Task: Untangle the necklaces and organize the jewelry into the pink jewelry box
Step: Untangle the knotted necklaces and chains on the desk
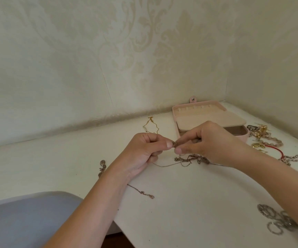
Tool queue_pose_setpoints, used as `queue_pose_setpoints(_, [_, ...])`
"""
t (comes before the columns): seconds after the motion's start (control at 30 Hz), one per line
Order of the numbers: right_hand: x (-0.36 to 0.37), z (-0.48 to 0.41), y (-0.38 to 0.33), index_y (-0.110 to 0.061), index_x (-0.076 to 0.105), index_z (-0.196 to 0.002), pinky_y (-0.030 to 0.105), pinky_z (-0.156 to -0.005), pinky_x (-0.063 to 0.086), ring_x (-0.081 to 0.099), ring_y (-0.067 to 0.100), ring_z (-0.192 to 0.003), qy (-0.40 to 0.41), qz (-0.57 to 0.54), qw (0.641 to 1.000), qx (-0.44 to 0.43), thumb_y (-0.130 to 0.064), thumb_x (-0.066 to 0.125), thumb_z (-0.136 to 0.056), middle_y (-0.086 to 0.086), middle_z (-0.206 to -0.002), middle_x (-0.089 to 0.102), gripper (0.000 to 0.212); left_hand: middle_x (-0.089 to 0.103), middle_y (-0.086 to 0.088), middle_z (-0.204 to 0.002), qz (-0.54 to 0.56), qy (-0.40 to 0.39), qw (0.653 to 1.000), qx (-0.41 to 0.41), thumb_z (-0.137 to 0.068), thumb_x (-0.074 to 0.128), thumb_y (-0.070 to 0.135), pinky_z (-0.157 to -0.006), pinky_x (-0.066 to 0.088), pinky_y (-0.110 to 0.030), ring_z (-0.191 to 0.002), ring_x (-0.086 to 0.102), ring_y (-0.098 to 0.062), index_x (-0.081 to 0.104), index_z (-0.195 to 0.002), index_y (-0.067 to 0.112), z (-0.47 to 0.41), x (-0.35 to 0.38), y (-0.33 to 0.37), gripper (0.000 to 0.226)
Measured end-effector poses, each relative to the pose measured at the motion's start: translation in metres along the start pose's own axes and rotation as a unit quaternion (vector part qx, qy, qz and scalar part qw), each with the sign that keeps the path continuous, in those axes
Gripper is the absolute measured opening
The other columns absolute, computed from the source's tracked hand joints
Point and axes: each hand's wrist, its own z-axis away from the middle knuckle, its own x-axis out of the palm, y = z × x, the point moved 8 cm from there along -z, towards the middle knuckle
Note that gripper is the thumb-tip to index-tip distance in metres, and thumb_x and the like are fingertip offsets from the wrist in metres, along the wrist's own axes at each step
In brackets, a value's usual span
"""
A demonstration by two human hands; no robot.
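Observation:
My left hand [144,152] and my right hand [209,142] meet above the white table, each pinching the same small knot of a thin chain [174,144] between thumb and forefinger. Below them a tangle of thin necklaces [191,159] lies on the table, with one strand trailing left under my left hand. The pink jewelry box [207,120] stands open behind my right hand, its lid laid back against the wall. A gold chain [151,125] lies left of the box.
A heap of rings, beads and a red cord bracelet [264,138] lies right of the box. A chain with a round pendant [102,167] and another chain piece [141,192] lie near my left forearm. Silver ring-link jewelry [277,221] sits at the front right. A grey chair seat [28,217] is at the lower left.

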Motion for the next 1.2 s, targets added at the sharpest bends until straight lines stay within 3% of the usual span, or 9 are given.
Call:
queue_pose_setpoints(0.1, [0.0,-0.001,0.002,-0.023,0.075,-0.073,0.015,-0.04,0.023,0.027,0.007,-0.039,0.018,0.009,1.0,-0.001,-0.03,0.079,-0.075,-0.011,-0.041,0.035,0.009,0.05,0.01,-0.047,-0.024,0.003,1.0,0.013,-0.083,0.064,-0.002,-0.039,0.02,-0.013,-0.042,0.026,-0.003,0.068,-0.062,0.012,0.0,0.0,0.001,0.026])
queue_pose_setpoints(0.27, [-0.009,0.0,-0.004,-0.022,0.073,-0.072,0.014,-0.042,0.025,0.034,0.006,-0.038,0.048,0.05,0.997,-0.036,-0.027,0.077,-0.078,-0.014,-0.037,0.039,0.009,0.045,0.01,-0.045,-0.045,0.013,0.999,0.023,-0.082,0.067,0.0,-0.04,0.02,-0.014,-0.043,0.024,-0.005,0.069,-0.069,0.008,0.0,-0.001,0.001,0.015])
queue_pose_setpoints(0.4, [-0.007,0.004,-0.017,-0.023,0.073,-0.071,0.013,-0.049,0.035,0.049,-0.001,-0.05,0.081,0.154,0.981,-0.09,-0.026,0.076,-0.079,-0.02,-0.043,0.05,0.008,0.049,0.013,-0.04,-0.065,0.037,0.997,0.034,-0.084,0.066,0.0,-0.041,0.019,-0.014,-0.039,0.025,-0.002,0.068,-0.079,0.002,-0.001,-0.004,0.002,0.005])
queue_pose_setpoints(0.5, [-0.002,0.005,-0.02,-0.023,0.073,-0.074,0.014,-0.05,0.033,0.053,-0.005,-0.06,0.103,0.206,0.966,-0.115,-0.027,0.075,-0.079,-0.014,-0.05,0.052,0.007,0.049,0.014,-0.04,-0.08,0.053,0.994,0.043,-0.084,0.067,0.0,-0.041,0.022,-0.012,-0.036,0.029,0.0,0.069,-0.078,0.004,-0.001,-0.006,0.002,0.007])
queue_pose_setpoints(0.6, [-0.001,0.004,-0.018,-0.022,0.072,-0.074,0.013,-0.051,0.03,0.054,-0.001,-0.056,0.117,0.204,0.964,-0.123,-0.026,0.074,-0.08,-0.01,-0.054,0.055,0.008,0.05,0.015,-0.041,-0.099,0.082,0.99,0.064,-0.082,0.071,0.001,-0.041,0.027,-0.006,-0.035,0.039,0.002,0.071,-0.074,0.008,-0.001,-0.008,0.004,0.01])
queue_pose_setpoints(0.73, [0.002,0.005,-0.022,-0.018,0.07,-0.072,0.026,-0.058,0.037,0.048,0.007,-0.052,0.147,0.236,0.946,-0.169,-0.021,0.073,-0.08,-0.004,-0.06,0.062,0.01,0.034,0.014,-0.039,-0.132,0.12,0.977,0.115,-0.081,0.072,0.005,-0.045,0.027,-0.01,-0.038,0.027,-0.002,0.072,-0.07,0.016,-0.001,-0.01,0.01,0.016])
queue_pose_setpoints(0.93, [-0.003,0.008,-0.024,-0.02,0.069,-0.066,0.026,-0.05,0.036,0.043,0.009,-0.048,0.18,0.197,0.946,-0.184,-0.03,0.063,-0.075,-0.008,-0.051,0.054,0.015,0.028,0.013,-0.042,-0.144,0.166,0.956,0.196,-0.081,0.072,0.004,-0.052,0.031,-0.011,-0.044,0.027,-0.005,0.073,-0.071,0.02,0.007,-0.005,0.022,0.019])
queue_pose_setpoints(1.03, [-0.006,0.011,-0.026,-0.02,0.069,-0.065,0.017,-0.049,0.033,0.046,0.012,-0.054,0.185,0.174,0.95,-0.182,-0.022,0.072,-0.076,-0.014,-0.044,0.041,0.012,0.027,0.012,-0.045,-0.141,0.176,0.948,0.224,-0.081,0.072,0.006,-0.053,0.031,-0.012,-0.047,0.026,-0.006,0.073,-0.073,0.024,0.01,-0.006,0.025,0.02])
queue_pose_setpoints(1.2, [-0.02,0.004,-0.011,-0.015,0.071,-0.07,0.009,-0.048,0.032,0.046,0.002,-0.043,0.166,0.081,0.978,-0.095,-0.015,0.076,-0.078,-0.02,-0.04,0.046,0.01,0.034,0.014,-0.045,-0.143,0.204,0.946,0.209,-0.083,0.073,0.014,-0.052,0.029,-0.01,-0.047,0.031,-0.005,0.076,-0.079,0.022,0.008,-0.016,0.022,0.01])
